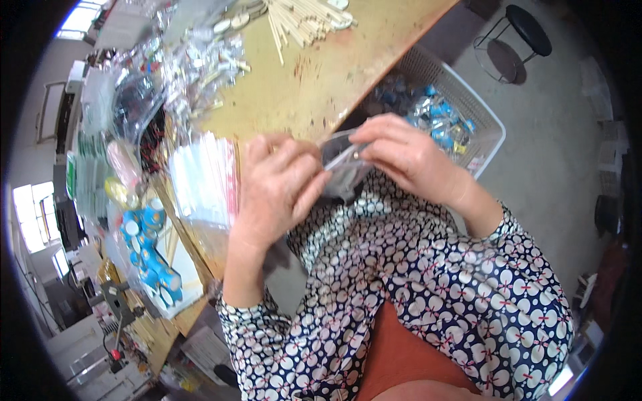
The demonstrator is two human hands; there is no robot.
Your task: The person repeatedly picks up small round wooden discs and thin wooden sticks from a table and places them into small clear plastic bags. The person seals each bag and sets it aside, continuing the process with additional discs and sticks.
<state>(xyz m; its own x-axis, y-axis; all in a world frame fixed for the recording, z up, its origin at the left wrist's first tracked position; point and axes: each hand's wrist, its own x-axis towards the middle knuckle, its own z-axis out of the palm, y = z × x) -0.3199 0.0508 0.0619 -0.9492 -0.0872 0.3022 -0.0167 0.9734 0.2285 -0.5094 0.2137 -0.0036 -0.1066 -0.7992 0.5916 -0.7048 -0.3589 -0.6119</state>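
Note:
Between my hands, in front of my body, is a small clear plastic bag (342, 167). A pale, thin strip or stick runs slantwise along it, and I cannot make out what else is in it. My right hand (411, 155) pinches the bag's upper right edge between thumb and fingers. With bent fingers, my left hand (279, 180) grips the bag's left side, its fingertips partly hidden. Just left of that hand lies a stack of flat clear bags (204, 177) with a pink-red edge.
Wooden sticks (304, 23) and a heap of clear packets (207, 63) lie on the yellowish table (287, 93). Blue cylinders (150, 250) stand at the left. A white basket (493, 134) of blue-and-silver packets is beyond my right hand. A black stool (528, 30) stands far right.

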